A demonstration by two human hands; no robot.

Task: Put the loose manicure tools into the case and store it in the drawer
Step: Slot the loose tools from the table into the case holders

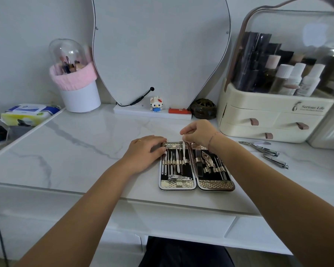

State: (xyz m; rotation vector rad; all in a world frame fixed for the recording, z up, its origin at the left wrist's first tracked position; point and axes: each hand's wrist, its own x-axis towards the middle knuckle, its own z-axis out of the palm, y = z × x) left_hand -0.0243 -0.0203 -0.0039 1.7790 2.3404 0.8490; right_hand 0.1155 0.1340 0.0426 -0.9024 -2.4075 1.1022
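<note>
An open manicure case [214,185] lies flat on the white marble dressing table, with several steel tools strapped into both black halves. My left hand [146,150] rests on the case's upper left corner, fingers bent over its edge. My right hand [198,132] hovers over the case's top middle and pinches the upper end of a thin steel tool [184,151], whose lower end reaches the strap in the left half. Two loose tools lie on the table to the right: a large nipper [260,147] and a smaller clipper [276,161].
A cream cosmetics organiser [258,114] with small drawers stands at the back right. A mirror [160,51], a toy figure [156,104], a dark round pot [203,108] and a pink-trimmed brush holder [79,93] line the back. Table drawers [172,222] sit below the front edge.
</note>
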